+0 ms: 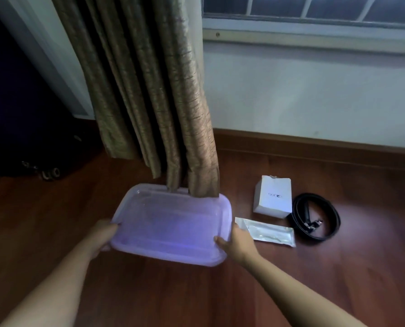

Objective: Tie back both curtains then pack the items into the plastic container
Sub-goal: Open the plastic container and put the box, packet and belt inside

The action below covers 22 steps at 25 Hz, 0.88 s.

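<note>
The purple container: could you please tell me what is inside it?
Nothing shows through the purple container; box, packet and belt lie outside on the floor. The curtain covers its far rim.

Lilac container point(171, 223) – black belt point(314, 217)

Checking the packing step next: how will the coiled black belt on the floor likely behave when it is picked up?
The coiled black belt looks floppy: its loops lie loose with no tie visible, so it would probably uncoil and dangle when lifted. Its metal end fittings would likely hang lowest. Lying flat, it seems unlikely to roll.
</note>
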{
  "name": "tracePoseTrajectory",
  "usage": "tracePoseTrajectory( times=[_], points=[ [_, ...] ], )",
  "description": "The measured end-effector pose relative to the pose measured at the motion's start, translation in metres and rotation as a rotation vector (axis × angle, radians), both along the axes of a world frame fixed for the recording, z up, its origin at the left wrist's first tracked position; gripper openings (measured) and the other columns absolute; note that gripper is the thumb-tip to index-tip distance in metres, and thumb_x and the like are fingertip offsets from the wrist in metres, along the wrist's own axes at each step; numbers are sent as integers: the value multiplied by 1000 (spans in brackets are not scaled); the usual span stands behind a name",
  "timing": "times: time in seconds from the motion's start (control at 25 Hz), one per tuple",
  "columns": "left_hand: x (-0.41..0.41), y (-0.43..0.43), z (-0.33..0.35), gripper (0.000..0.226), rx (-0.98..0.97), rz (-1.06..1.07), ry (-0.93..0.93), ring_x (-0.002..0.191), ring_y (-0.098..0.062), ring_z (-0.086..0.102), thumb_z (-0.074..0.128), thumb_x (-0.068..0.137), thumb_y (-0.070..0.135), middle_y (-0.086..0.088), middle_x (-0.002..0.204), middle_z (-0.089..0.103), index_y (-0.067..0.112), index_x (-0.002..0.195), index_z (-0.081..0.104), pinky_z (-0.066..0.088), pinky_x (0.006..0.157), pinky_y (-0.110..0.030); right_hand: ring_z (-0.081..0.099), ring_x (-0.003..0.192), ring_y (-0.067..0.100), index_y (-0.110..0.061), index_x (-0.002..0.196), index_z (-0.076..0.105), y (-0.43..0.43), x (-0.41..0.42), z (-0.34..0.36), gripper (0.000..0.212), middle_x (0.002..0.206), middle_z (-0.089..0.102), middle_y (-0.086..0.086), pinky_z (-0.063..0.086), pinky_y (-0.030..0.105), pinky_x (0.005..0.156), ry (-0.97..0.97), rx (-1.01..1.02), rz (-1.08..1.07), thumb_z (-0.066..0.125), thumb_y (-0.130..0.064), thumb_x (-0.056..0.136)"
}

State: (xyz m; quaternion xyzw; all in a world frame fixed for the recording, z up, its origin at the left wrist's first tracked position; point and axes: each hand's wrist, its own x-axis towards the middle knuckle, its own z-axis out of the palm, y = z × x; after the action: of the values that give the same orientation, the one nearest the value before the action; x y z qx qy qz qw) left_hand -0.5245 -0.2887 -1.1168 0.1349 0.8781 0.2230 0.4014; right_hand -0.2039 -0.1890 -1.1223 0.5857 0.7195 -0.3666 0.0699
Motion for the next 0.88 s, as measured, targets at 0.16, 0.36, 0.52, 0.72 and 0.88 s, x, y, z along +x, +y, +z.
tracePoseTrajectory(
  times=[0.16,0.36,0.52,0.72,0.88],
  points=[
    [9,-62,37,25,-115,-53,-199,88,-33,60,59,83,9,-21,100,61,0,106,58,52,78,-45,54,116,33,-9,130,39,-58,31,18,60,125,58,11,42,33,84,14,-85,42,59,-44,86],
    [89,-67,39,23,-110,-235,-286,73,-23,57,68,78,13,-13,86,57,6,93,52,52,64,-38,64,105,23,-16,137,40,-95,139,19,70,120,65,2,48,30,81,93,-18,-111,67,-45,79],
    [156,-41,11,31,-8,-398,-247,54,-18,48,73,67,22,-8,69,52,10,82,48,42,47,-26,69,87,13,-17,136,45,-90,220,8,71,110,69,-2,53,28,79,127,99,-240,74,-38,75],
    [199,-38,-10,25,22,-514,-110,50,-13,49,71,76,18,-4,70,53,8,79,49,45,40,-21,62,78,-13,-23,136,45,-87,258,-10,62,102,66,-14,44,4,69,186,97,-240,70,-34,81],
    [206,-39,-12,55,-55,-696,143,86,-27,61,66,75,48,-11,104,57,7,108,50,51,74,-37,63,90,7,-28,135,43,-88,264,-23,49,110,64,-8,46,20,78,274,44,-364,60,-31,89]
  ],
)
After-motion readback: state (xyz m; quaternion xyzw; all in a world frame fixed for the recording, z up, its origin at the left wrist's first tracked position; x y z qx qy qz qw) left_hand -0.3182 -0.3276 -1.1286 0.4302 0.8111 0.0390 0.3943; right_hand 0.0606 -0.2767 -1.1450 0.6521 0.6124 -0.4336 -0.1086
